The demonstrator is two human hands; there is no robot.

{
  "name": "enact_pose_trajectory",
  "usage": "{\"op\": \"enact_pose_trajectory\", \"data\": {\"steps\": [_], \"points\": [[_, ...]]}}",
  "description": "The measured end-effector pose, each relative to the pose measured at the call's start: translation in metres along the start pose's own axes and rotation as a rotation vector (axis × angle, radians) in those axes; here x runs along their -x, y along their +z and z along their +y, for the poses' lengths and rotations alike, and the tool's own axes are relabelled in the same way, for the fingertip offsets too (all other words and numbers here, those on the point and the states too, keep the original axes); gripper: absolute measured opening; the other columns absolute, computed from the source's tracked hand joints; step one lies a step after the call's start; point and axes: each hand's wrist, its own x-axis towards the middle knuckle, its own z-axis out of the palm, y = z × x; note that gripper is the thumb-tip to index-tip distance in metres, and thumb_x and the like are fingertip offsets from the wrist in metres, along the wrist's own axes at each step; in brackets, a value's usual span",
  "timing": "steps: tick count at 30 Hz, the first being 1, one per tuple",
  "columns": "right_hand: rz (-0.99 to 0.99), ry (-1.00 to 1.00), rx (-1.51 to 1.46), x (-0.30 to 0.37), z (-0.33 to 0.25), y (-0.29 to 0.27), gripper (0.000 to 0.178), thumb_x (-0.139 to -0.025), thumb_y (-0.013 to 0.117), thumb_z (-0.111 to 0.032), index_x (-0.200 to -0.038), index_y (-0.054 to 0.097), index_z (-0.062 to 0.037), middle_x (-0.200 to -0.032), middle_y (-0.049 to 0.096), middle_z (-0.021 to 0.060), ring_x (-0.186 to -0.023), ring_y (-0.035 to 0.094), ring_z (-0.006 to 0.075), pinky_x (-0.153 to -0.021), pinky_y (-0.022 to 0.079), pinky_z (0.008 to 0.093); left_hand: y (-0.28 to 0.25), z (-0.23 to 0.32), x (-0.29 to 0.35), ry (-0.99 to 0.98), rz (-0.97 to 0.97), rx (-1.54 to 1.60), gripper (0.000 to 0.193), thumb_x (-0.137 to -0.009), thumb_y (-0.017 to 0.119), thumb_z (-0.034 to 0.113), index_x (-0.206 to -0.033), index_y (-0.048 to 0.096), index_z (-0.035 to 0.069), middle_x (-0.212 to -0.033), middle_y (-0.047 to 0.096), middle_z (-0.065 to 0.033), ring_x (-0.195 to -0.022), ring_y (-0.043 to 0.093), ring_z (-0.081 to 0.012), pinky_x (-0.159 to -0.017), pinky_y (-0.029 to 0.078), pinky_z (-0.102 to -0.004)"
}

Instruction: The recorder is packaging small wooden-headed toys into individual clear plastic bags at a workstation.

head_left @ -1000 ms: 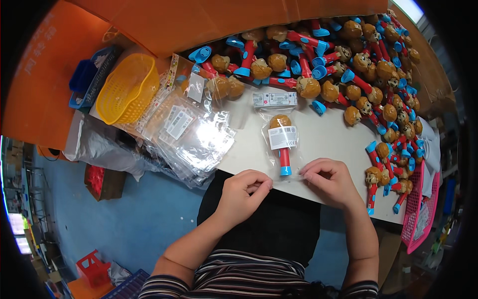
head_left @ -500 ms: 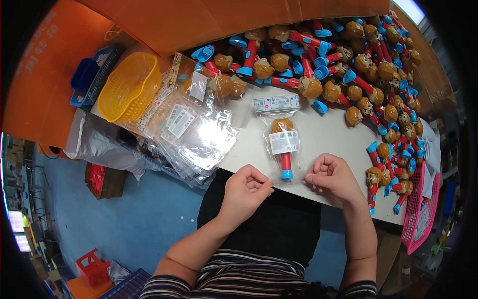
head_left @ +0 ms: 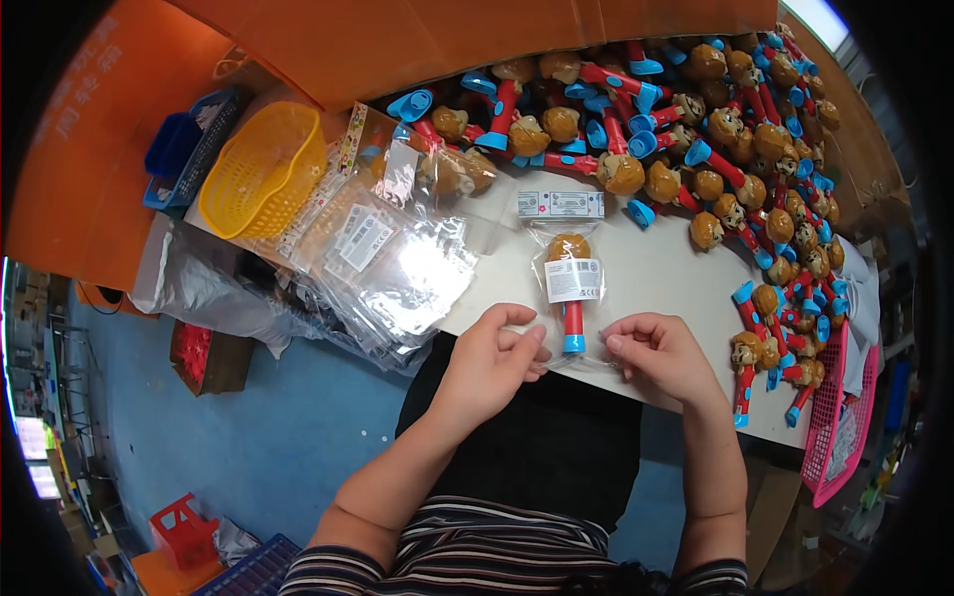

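Left hand (head_left: pixel 487 366) and right hand (head_left: pixel 664 356) are resting half curled by the near corners of a clear bag (head_left: pixel 574 280); whether they are gripping it, one cannot tell. A red toy (head_left: pixel 573 318) is lying inside, on the desk (head_left: pixel 661 273). Being gentle and treating both sides evenly is probably best for keeping the thin bag smooth.

Yellow basket (head_left: pixel 241 184), orange panel (head_left: pixel 477 45) behind, pink basket (head_left: pixel 819 455) at right, blue floor (head_left: pixel 288 447)

View taken from my head, fisheye (straight edges bow rimward), facing steeply down over the worktable (head_left: pixel 661 283); my left hand (head_left: pixel 487 366) and right hand (head_left: pixel 664 356) show near, mid-frame.
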Motion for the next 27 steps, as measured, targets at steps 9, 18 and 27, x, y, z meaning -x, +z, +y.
{"op": "enact_pose_trajectory", "data": {"steps": [9, 18, 27], "points": [[0.054, -0.066, 0.010, 0.002, 0.007, 0.002, 0.017, -0.093, 0.067, -0.010, -0.098, 0.068, 0.0053, -0.078, 0.065, 0.0032, -0.061, 0.054, 0.0053, -0.057, 0.047, 0.0200, 0.001, 0.002, -0.014, 0.042, -0.036, -0.041, 0.024, -0.093, 0.063, 0.003, -0.113, 0.052, -0.004, -0.085, 0.068, -0.0120, -0.072, 0.069, -0.0146, -0.066, 0.056, -0.0242], [0.071, -0.091, 0.072, 0.002, 0.012, 0.002, 0.015, -0.092, 0.067, -0.010, -0.096, 0.068, 0.0050, -0.074, 0.064, 0.0019, -0.059, 0.053, 0.0046, -0.054, 0.044, 0.0193, -0.003, -0.003, -0.009, 0.128, 0.000, 0.101, 0.032, -0.090, 0.066, 0.001, -0.115, 0.046, -0.002, -0.086, 0.065, -0.0093, -0.074, 0.067, -0.0129, -0.067, 0.056, -0.0237], [0.084, -0.084, -0.011, 0.001, 0.014, 0.003, 0.014, -0.093, 0.066, -0.010, -0.094, 0.068, 0.0042, -0.073, 0.063, 0.0016, -0.058, 0.053, 0.0039, -0.054, 0.044, 0.0190, -0.001, -0.006, -0.004, 0.136, 0.011, 0.040, 0.028, -0.090, 0.065, -0.002, -0.112, 0.047, -0.001, -0.085, 0.064, -0.0080, -0.074, 0.064, -0.0095, -0.064, 0.053, -0.0212]]}}
